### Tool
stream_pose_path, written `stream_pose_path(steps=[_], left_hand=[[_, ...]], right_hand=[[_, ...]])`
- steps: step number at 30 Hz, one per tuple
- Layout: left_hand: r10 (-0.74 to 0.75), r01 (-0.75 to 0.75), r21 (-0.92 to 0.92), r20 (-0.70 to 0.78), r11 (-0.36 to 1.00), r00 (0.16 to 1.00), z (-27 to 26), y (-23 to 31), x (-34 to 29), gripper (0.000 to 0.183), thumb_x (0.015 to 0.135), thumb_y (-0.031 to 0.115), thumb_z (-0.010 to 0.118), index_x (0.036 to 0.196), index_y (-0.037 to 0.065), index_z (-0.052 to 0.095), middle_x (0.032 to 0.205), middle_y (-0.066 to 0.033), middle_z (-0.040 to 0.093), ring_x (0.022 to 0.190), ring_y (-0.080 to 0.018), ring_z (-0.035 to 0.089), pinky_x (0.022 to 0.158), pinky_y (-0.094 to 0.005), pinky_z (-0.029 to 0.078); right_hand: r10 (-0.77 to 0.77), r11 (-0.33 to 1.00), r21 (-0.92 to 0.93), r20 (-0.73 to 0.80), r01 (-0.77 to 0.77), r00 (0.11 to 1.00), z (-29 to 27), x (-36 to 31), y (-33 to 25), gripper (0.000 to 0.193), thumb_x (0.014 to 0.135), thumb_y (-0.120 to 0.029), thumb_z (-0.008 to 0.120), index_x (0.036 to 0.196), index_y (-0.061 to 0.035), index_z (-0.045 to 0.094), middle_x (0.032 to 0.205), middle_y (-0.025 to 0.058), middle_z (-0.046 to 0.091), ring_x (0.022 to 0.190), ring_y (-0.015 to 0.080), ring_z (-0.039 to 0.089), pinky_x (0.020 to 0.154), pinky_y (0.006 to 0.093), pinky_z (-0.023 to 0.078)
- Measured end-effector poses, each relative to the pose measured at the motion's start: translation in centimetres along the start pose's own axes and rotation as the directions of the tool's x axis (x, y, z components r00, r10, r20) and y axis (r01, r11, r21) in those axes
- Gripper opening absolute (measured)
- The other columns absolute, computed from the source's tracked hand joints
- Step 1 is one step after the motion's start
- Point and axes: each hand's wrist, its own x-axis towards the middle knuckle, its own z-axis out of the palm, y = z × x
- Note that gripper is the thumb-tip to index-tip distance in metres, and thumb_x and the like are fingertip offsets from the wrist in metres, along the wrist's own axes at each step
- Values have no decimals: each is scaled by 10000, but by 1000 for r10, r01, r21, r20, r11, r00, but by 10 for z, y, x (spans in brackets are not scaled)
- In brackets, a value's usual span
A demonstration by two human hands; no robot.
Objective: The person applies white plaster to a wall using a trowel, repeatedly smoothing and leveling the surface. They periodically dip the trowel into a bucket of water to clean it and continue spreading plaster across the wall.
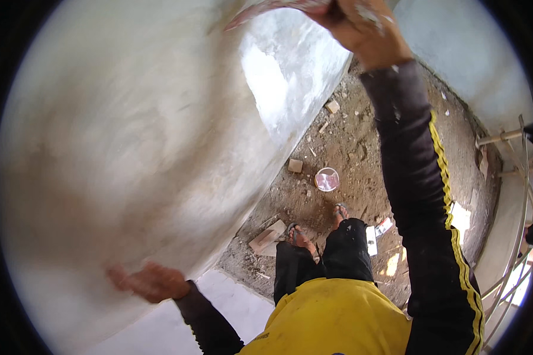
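My right hand, specked with white, is raised against the wall at the top of the view. A thin, flat, pinkish-white piece reaches leftward from its grip; its kind is blurred and partly cut off. Down at the lower left, my left hand is smeared by motion but looks empty, its fingers stretched toward the wall's surface. Whether it touches the wall I cannot tell. The wall is pale, with grey smoothed patches and a bright sunlit area near my right hand.
On the dirt floor stands a round tub with something pinkish in it, just ahead of my sandalled feet. Broken brick pieces and a flat slab lie by the wall's foot. Poles of a frame rise at the right.
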Motion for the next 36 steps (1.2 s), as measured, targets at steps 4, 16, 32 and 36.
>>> stream_pose_path(steps=[4,16,32,36], left_hand=[[-48,118,283,-243,952,969,-7,-41,49,623,1076,405,447,1459,-85,411,1489,-286,446,1416,-424,407,1163,-528,328],[-5,162,508,-297,846,955,38,-97,66,607,1082,321,404,1487,-128,348,1541,-374,319,1469,-487,267,1199,-576,232],[-208,355,323,-411,877,888,43,-82,66,626,1072,374,368,1478,-101,390,1570,-312,329,1491,-429,260,1208,-539,229],[-206,339,319,-385,885,900,43,-83,63,648,1079,420,364,1500,-72,378,1578,-307,304,1492,-432,253,1206,-548,231]], right_hand=[[-92,778,-626,-214,-64,972,-53,-88,43,315,997,-304,647,1114,-12,668,906,30,694,752,163,668,641,301,569],[815,579,681,-492,-449,306,-75,-296,359,314,902,-29,674,1209,-50,611,1039,44,703,874,198,704,715,377,611],[609,782,572,-618,-246,497,-52,-197,287,197,894,-67,663,1080,-30,607,902,67,694,749,198,691,578,350,560],[534,828,526,-635,-194,558,-26,-162,247,118,898,-25,622,1016,-19,619,876,69,680,740,196,691,585,344,572]])
